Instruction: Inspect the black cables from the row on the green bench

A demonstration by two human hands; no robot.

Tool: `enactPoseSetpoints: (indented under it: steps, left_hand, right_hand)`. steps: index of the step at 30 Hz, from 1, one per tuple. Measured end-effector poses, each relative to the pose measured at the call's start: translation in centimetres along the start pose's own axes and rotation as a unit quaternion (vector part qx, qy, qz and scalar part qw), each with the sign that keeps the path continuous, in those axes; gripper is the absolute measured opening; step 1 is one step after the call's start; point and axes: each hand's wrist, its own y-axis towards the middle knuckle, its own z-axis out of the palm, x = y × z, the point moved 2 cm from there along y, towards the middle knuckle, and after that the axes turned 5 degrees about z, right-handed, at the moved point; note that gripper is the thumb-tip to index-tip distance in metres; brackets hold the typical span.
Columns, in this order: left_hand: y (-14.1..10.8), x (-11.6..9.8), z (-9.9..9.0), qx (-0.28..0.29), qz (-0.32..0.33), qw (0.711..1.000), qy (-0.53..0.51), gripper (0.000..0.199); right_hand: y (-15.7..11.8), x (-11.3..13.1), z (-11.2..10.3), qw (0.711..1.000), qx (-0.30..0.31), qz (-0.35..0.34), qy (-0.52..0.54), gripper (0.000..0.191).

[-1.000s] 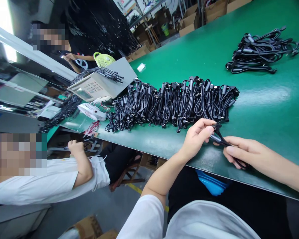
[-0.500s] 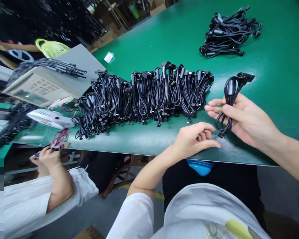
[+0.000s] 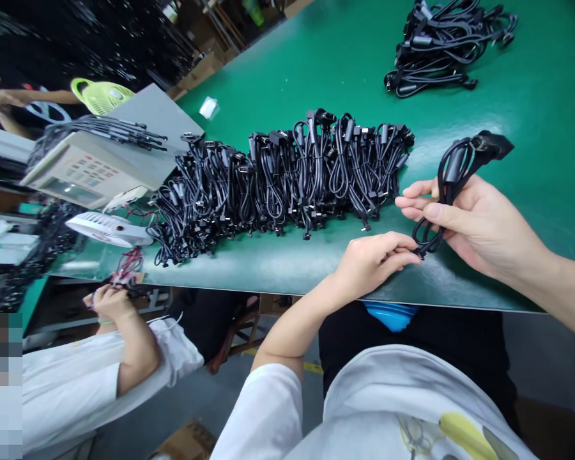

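Observation:
My right hand (image 3: 483,223) holds a coiled black cable (image 3: 453,169) between thumb and fingers, above the green table. A thick grey-black sleeve shows on the cable, and a wide black connector tilts up to the right at its top. My left hand (image 3: 376,262) is closed in a pinch at the cable's lower end, where a small plug sits mostly hidden by the fingertips. Left of my hands lies a long row of bundled black cables (image 3: 319,176), packed side by side on the table.
A second pile of coiled cables (image 3: 436,48) lies at the far right of the green table (image 3: 287,255). To the left are a white fan (image 3: 105,229), a beige tester box (image 3: 84,176) with cables on top, and a light green fan (image 3: 103,96). A co-worker's hand (image 3: 112,303) works at the edge.
My left hand has moved right and its thumb and fingers have closed on the cable's lower end. The cable's top has tipped further to the right. The view has shifted slightly.

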Motion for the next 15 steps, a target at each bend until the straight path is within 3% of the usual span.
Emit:
enactPoseSetpoints:
  steps: [3, 5, 7, 9, 12, 15]
  left_hand:
    - [0.0, 0.0, 0.0, -0.012, 0.021, 0.999, 0.026, 0.025]
    - [0.2, 0.1, -0.5, -0.077, 0.037, 0.994, 0.062, 0.024]
    - [0.3, 0.2, -1.3, -0.174, 0.045, 0.977, 0.113, 0.024]
    - [0.4, 0.2, -2.0, -0.236, 0.051, 0.955, 0.173, 0.025]
    - [0.6, 0.2, -2.3, -0.238, 0.053, 0.941, 0.236, 0.022]
    - [0.6, 0.4, -2.4, -0.232, 0.037, 0.943, 0.235, 0.021]
  right_hand:
    - [0.1, 0.1, -0.3, 1.0, 0.024, 0.015, 0.014, 0.032]
    - [0.3, 0.2, -0.7, 0.999, 0.024, 0.018, 0.035, 0.029]
    - [0.6, 0.2, -1.3, 0.999, -0.014, 0.022, 0.045, 0.035]
    - [0.9, -0.1, -1.8, 0.997, -0.057, 0.047, 0.025, 0.041]
    - [1.7, -0.5, -2.1, 0.992, -0.057, 0.106, -0.036, 0.032]
    - [3.7, -0.6, -2.0, 0.987, -0.051, 0.112, -0.106, 0.033]
